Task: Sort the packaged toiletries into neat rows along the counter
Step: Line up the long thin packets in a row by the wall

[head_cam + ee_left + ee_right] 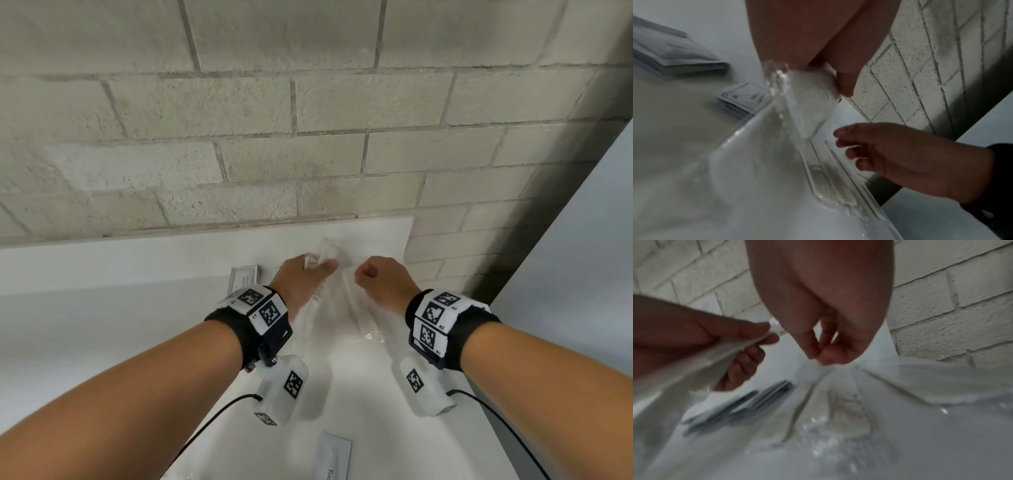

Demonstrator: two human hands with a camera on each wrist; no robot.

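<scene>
Both hands work near the back of the white counter, close to the brick wall. My left hand grips a clear-wrapped packet with a white, comb-like item inside, lifted at a slant off the counter. In the left wrist view thumb and fingers clamp this wrapped packet. My right hand is curled. In the right wrist view its thumb and forefinger pinch the top of a second clear packet, which tents up from the counter. More long clear packets lie beneath it.
Flat printed sachets lie left of my left hand by the back ledge, seen as small stacks. A white labelled box lies near the front. The counter ends at the right, beside a grey panel.
</scene>
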